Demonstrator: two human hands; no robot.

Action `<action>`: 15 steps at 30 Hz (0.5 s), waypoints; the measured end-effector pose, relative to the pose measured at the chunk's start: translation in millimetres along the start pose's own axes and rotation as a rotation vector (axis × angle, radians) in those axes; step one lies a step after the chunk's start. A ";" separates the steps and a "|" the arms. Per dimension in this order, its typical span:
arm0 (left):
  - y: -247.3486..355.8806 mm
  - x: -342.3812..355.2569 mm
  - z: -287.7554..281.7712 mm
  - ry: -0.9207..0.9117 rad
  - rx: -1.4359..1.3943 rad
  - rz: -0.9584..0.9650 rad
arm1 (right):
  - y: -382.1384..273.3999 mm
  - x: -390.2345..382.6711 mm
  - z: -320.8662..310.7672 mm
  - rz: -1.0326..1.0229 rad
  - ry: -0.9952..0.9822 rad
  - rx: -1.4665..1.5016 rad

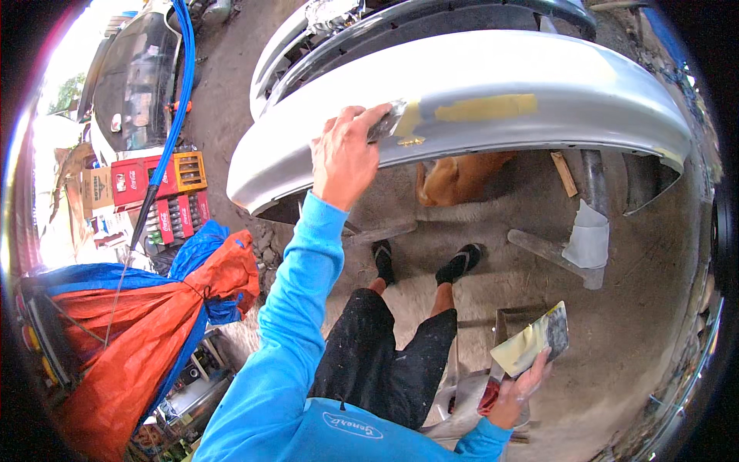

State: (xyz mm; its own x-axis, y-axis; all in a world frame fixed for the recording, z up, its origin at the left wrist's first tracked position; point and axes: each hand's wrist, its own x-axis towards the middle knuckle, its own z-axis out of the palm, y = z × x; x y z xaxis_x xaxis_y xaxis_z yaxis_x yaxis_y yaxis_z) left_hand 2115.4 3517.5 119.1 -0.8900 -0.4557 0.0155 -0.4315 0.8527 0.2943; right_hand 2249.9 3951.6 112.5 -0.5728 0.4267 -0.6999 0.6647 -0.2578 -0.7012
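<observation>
A silver car bumper [308, 100] lies lengthwise before me, with patches of yellowish putty [486, 108] on its face. My left hand [348, 154] is closed on a thin greyish putty spreader [389, 122], whose edge meets the bumper beside a smear of the putty. Low on the right, my right hand [523, 389] grips a flat mixing board [533, 339] from below. Pale yellow putty covers one part of that board, and the other part is dark grey. Fingers under the board are partly hidden.
More bumpers [423, 15] lie behind this one. A brown animal [462, 179] rests beneath it. Stand legs [546, 250] and a wood piece [563, 174] are on the right. Left are bottle crates [146, 181], an orange and blue tarp [177, 308] and a blue hose [185, 77].
</observation>
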 end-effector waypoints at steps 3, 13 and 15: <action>9.0 3.3 2.0 -0.083 0.012 -0.020 | 3.9 2.5 -3.1 -0.028 -0.021 0.002; 7.9 9.2 9.1 -0.075 0.026 -0.011 | 3.6 0.6 -2.5 -0.015 0.029 -0.039; 5.3 8.0 16.1 -0.099 0.040 -0.021 | 3.0 -1.1 0.9 -0.009 0.034 -0.035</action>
State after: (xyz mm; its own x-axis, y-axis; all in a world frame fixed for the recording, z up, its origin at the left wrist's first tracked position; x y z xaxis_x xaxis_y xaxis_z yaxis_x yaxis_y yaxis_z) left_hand 2103.7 3522.5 105.4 -0.8901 -0.4476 -0.0854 -0.4538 0.8539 0.2549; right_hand 2252.0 3949.6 111.1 -0.5626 0.4582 -0.6881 0.6762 -0.2237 -0.7019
